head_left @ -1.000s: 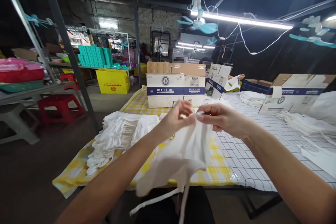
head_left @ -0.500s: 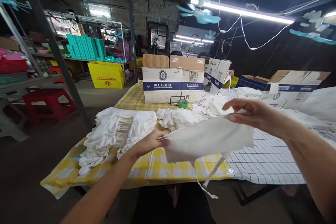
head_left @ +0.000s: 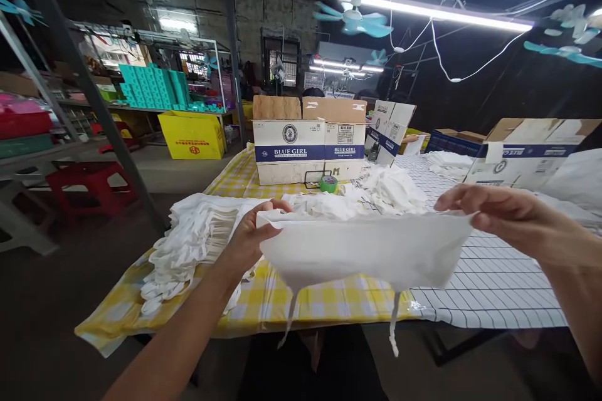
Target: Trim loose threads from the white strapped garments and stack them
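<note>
A white cloth piece with two hanging straps is stretched level between my hands above the table's front part. My left hand pinches its upper left corner. At the upper right corner my right hand grips the edge between thumb and fingers. Both straps dangle below the cloth, past the table's front edge. Left of my left hand lies a stack of similar white cloth pieces, with straps bunched toward the front. Behind the held cloth is a loose heap of white pieces.
A yellow checked tablecloth and a white gridded one cover the table. Green tape lies before a Blue Girl carton. Another open carton stands at right. A red stool and a post are at left.
My left hand has moved up and left, my right hand to the right and slightly down. The cloth, slanted before, is now spread wide and level, its straps hanging further apart.
</note>
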A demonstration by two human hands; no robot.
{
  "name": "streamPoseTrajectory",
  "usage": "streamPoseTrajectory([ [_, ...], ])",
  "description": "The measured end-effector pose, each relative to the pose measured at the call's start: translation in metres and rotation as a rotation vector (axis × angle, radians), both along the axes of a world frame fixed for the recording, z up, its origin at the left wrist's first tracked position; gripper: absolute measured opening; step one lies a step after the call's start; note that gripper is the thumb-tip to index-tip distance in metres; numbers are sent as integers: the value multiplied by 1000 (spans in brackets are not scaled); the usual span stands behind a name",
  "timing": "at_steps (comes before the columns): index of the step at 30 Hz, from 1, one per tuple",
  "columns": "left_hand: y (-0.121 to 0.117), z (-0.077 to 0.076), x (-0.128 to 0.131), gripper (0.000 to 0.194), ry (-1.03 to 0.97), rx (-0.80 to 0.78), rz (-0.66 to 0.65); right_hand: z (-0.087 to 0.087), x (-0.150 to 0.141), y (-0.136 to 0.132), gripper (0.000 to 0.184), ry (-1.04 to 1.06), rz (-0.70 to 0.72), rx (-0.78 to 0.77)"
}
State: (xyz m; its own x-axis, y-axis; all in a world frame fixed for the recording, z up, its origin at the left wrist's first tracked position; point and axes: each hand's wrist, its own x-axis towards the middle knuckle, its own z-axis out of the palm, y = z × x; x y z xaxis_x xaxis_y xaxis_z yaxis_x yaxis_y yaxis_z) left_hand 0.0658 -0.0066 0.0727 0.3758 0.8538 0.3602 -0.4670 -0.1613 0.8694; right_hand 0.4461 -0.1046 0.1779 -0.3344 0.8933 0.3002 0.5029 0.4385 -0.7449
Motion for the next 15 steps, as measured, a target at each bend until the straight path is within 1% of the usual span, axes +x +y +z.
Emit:
streamPoseTrajectory([
  [1, -2, 3, 0, 24, -8, 32, 8, -1, 4, -1, 16, 65, 44, -22],
  [3, -4, 7, -2, 26, 68, 97, 17, -5, 10, -1, 21, 194, 31, -31],
  [5, -3, 12, -6, 36, 222, 195, 50, -10, 16, 1, 23, 313, 22, -47],
  [6, -3, 15, -8, 38, 310, 255, 70, -13, 18, 3, 22, 358, 26, -58],
  [7, -3, 18, -11, 35, 397, 314, 85, -16, 20, 4, 20, 388, 42, -66],
  [10, -6, 28, -17, 18, 644, 409, 106, -26, 26, 8, 12, 376, 77, -103],
  [11, -8, 31, -18, 18, 712, 418, 116, -29, 28, 9, 11, 355, 74, -116],
  [13, -10, 34, -21, 24, 799, 391, 119, -33, 32, 9, 11, 318, 81, -111],
  [15, -9, 33, -26, 31, 830, 350, 63, -34, 34, 8, 12, 284, 88, -63],
])
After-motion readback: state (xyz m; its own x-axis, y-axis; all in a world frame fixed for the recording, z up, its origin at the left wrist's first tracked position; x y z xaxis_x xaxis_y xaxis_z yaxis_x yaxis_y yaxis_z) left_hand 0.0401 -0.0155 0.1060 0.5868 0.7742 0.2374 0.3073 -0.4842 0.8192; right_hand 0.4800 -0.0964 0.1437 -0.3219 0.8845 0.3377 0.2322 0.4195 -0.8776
